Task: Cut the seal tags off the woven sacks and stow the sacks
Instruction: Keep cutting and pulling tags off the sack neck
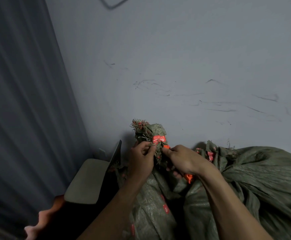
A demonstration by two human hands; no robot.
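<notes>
A green woven sack stands in front of me, its bunched neck frayed at the top. A red seal tag wraps that neck. My left hand pinches the neck just below the tag. My right hand grips an orange-handled cutter, whose orange tip touches the neck under the tag. A second tied green sack lies to the right, with red tags at its neck.
A grey scuffed wall rises right behind the sacks. A dark curtain hangs on the left. A grey chair seat with its backrest stands left of the sack. Something orange and blurred shows at the lower left.
</notes>
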